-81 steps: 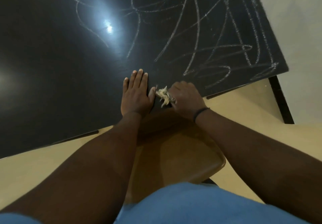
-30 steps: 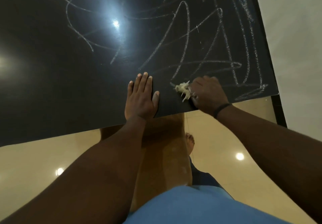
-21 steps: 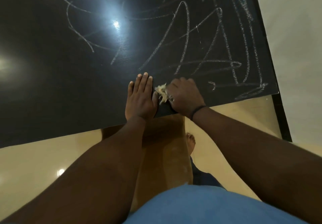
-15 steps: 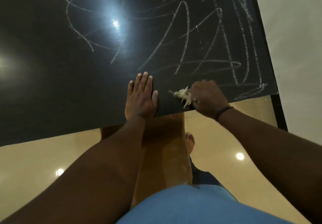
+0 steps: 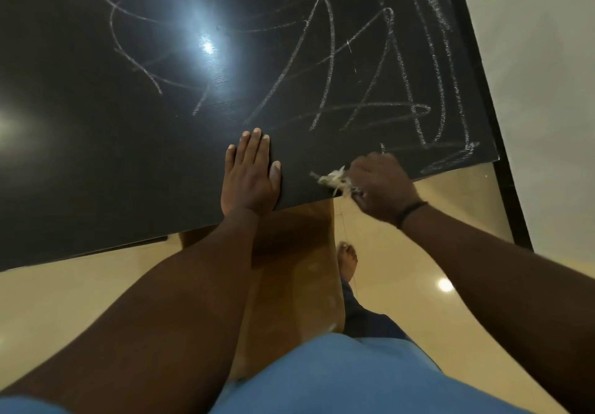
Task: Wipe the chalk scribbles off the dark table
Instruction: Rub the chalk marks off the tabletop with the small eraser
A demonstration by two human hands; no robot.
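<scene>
Glossy cream floor (image 5: 80,301) shows below the near edge of a dark bench (image 5: 96,156), and a pale wall (image 5: 541,59) rises to its right. On the bench top, the fingers (image 5: 254,146) of the left hand (image 5: 249,176) lie straight and close together, flat on the dark surface, with the thumb held slightly out toward the right; the heel of the palm sits right at the near edge. The right hand (image 5: 381,186) is curled into a fist at that same edge, well to the right of the left hand, and its fingers clench a small wad of pale, frayed fibres (image 5: 333,181) that sticks out from the thumb side and touches the bench top. A dark band (image 5: 412,212) circles the right wrist.

White chalk scribbles (image 5: 370,85) cover the bench beyond and to the right of both hands: tall loops and zigzags reach from the far edge down to just past the right knuckles, and a few strokes lie at the near right corner beside the fist. Fainter curves spread to the upper left, around a bright lamp reflection (image 5: 206,48). The strip of bench between the two hands is bare of marks.

Nearer the camera are both bare forearms, a wooden chair (image 5: 299,278) under the bench edge, a bare foot (image 5: 347,260) on the floor and blue clothing (image 5: 338,378).
</scene>
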